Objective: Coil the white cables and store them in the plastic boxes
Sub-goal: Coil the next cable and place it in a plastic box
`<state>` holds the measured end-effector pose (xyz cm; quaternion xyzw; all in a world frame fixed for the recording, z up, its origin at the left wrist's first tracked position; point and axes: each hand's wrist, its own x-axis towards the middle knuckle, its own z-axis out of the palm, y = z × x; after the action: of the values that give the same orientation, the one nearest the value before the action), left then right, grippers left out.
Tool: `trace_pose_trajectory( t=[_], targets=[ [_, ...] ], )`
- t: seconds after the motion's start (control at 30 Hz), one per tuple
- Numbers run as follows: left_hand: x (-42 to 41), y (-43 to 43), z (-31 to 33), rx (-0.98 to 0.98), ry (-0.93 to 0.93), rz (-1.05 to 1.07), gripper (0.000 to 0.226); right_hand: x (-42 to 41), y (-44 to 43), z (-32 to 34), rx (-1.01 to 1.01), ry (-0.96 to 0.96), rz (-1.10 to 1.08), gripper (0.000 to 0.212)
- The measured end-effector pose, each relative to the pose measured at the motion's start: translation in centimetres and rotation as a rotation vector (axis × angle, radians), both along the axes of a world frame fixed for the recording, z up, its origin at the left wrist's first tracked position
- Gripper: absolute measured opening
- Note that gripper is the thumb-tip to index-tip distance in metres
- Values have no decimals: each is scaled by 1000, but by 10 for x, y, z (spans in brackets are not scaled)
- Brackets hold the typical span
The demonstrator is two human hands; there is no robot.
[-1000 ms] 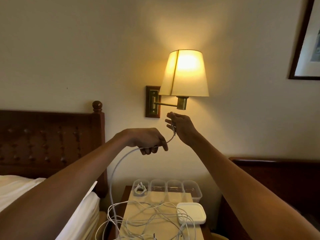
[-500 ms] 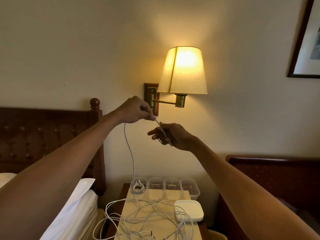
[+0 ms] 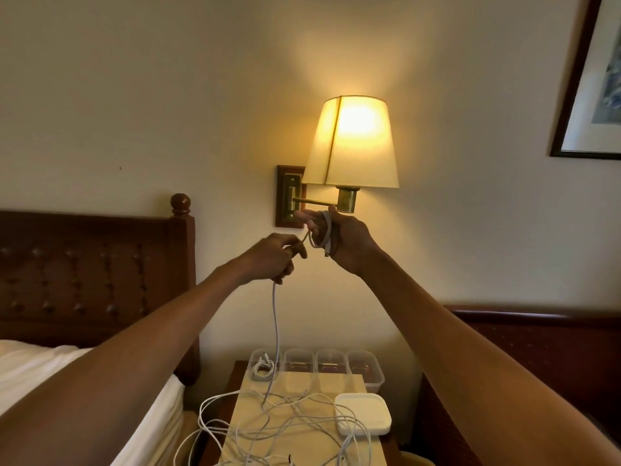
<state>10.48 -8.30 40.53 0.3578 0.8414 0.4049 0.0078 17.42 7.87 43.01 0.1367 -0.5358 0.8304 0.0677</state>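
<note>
Both my hands are raised in front of the wall, just under the lamp. My right hand [image 3: 346,242] has a loop of white cable [image 3: 276,326] wound around its fingers. My left hand [image 3: 274,257] is closed on the same cable just beside the right hand, and the rest hangs straight down to the nightstand. A tangle of loose white cables [image 3: 285,428] lies there. A row of clear plastic boxes [image 3: 364,366] stands at the back; the leftmost box [image 3: 256,358] holds a coiled cable [image 3: 262,369].
A lit wall lamp [image 3: 353,142] on a brass arm hangs just above my right hand. White lids [image 3: 363,413] lie stacked on the nightstand [image 3: 302,386]. A wooden headboard [image 3: 97,267] and bed are on the left, dark furniture on the right, a framed picture top right.
My left hand came down from above and now grips the cable below and left of my right hand. My right hand rose toward the lamp arm, with a loop now around its fingers.
</note>
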Motion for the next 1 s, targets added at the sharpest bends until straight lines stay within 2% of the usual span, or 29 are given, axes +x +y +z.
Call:
trace_pose_trajectory(
  t=[0.13, 0.27, 0.33, 0.47, 0.57, 0.73, 0.83, 1.0],
  targets=[
    [13, 7, -2, -99, -131, -67, 22, -10, 0, -6, 58, 74, -96, 47],
    [29, 5, 4, -235, -250, -158, 25, -20, 4, -5, 108, 109, -290, 37],
    [36, 5, 11, -289, -201, -163, 27, -21, 6, -4, 217, 112, -392, 32],
    [38, -1, 37, -329, 81, -154, 27, -17, 10, -13, 551, 87, -525, 44],
    [35, -6, 54, -337, 255, -141, 22, -14, 14, -21, 650, 50, -457, 43],
    [26, -13, 65, -212, 388, -86, 18, -10, 8, -21, 822, -22, -290, 45],
    [14, -19, 64, -102, 393, -87, 16, -4, 4, -20, 770, -57, -158, 45],
    [2, -21, 54, -8, 357, -108, 17, 6, 3, -14, 563, -131, -16, 48]
  ],
)
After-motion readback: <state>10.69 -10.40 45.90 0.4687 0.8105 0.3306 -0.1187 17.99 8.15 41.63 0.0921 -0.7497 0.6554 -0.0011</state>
